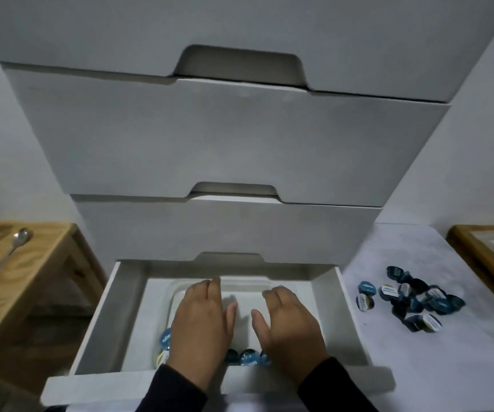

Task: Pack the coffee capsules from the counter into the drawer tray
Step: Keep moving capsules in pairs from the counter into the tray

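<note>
While both hands hovered inside the open bottom drawer (pixel 103 319), neither of them held anything: the left hand (pixel 202 325) lay flat with straight, relaxed fingers over the left part of the clear plastic tray (pixel 248 282), and the right hand (pixel 287 325) was spread in the same way over the right part, its fingertips slightly bent downwards. A few blue coffee capsules (pixel 247 356) already lay in the near end of the tray, partly hidden under the palms, with one more capsule (pixel 166 337) showing at the left edge. The main pile of capsules (pixel 412 298) was on the white bench (pixel 418 367) to the right of the drawer, well apart from both hands. I judged that the task was only at its beginning, because most capsules were outside the tray. To do this step well, the person should probably push the packed capsules together towards one end, so that the far part of the tray remained free, and then reach with the right hand to the pile, since it was on that side. A spoon (pixel 8 254) lay on the wooden table (pixel 32 292) at the left and played no part.
</note>
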The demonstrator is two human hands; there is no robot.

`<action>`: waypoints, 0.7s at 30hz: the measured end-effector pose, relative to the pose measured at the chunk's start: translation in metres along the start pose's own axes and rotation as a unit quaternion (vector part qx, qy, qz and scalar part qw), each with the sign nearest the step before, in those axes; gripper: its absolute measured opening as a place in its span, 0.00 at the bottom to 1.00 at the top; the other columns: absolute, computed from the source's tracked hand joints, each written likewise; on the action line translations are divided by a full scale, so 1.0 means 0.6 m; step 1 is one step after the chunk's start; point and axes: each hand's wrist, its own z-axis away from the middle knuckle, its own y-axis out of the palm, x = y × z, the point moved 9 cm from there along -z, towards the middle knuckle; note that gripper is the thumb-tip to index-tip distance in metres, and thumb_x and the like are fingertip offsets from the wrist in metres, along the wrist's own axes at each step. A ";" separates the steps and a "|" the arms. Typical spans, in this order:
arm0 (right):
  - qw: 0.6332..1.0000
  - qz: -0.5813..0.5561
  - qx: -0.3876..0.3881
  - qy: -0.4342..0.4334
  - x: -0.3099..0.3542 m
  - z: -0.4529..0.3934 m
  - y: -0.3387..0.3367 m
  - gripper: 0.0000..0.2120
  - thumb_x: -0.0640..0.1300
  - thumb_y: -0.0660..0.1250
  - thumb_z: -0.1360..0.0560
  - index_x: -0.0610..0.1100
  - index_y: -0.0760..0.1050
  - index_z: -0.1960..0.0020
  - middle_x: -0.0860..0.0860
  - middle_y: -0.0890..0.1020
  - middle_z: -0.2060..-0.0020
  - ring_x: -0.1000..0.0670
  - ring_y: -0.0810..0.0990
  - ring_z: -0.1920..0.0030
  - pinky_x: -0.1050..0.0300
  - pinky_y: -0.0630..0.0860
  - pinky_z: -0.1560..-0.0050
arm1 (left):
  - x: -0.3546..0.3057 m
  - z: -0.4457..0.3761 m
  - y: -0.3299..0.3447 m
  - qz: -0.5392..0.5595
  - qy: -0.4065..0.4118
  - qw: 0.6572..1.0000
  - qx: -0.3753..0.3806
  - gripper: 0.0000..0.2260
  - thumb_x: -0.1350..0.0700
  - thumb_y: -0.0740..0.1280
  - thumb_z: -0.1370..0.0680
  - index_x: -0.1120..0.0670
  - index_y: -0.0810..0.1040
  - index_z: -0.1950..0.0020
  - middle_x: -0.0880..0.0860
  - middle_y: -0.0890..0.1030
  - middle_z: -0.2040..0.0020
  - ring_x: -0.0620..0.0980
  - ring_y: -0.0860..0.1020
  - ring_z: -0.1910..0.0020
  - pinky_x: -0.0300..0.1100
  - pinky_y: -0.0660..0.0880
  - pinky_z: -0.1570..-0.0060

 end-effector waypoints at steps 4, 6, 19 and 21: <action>1.000 0.013 -0.004 0.028 -0.093 0.007 -0.046 0.13 0.47 0.65 0.27 0.37 0.80 0.53 0.41 0.82 0.61 0.42 0.80 0.61 0.53 0.80 0.61 | -0.097 -0.005 0.002 0.017 0.017 1.000 -0.010 0.25 0.43 0.52 0.20 0.52 0.56 0.26 0.51 0.67 0.30 0.48 0.64 0.31 0.39 0.62 0.33; 0.999 0.014 0.010 0.044 -0.150 0.014 -0.070 0.12 0.48 0.64 0.28 0.39 0.79 0.53 0.42 0.81 0.60 0.43 0.80 0.61 0.55 0.79 0.62 | -0.151 -0.001 0.018 0.011 0.018 1.000 -0.001 0.25 0.44 0.55 0.21 0.54 0.60 0.27 0.53 0.70 0.33 0.49 0.67 0.33 0.40 0.66 0.34; 0.990 0.106 0.055 0.080 -0.532 0.200 -0.168 0.13 0.45 0.62 0.27 0.36 0.79 0.56 0.41 0.82 0.62 0.41 0.80 0.61 0.55 0.79 0.62 | -0.541 0.087 0.195 0.057 0.111 0.991 0.046 0.22 0.46 0.61 0.22 0.55 0.68 0.31 0.52 0.76 0.40 0.49 0.74 0.40 0.39 0.72 0.43; 0.981 0.105 0.129 0.100 -0.577 0.234 -0.143 0.15 0.46 0.59 0.26 0.36 0.79 0.55 0.41 0.81 0.61 0.41 0.80 0.61 0.54 0.79 0.63 | -0.557 0.094 0.234 0.051 0.100 0.992 0.060 0.23 0.46 0.56 0.20 0.54 0.62 0.28 0.51 0.71 0.34 0.48 0.68 0.35 0.38 0.67 0.38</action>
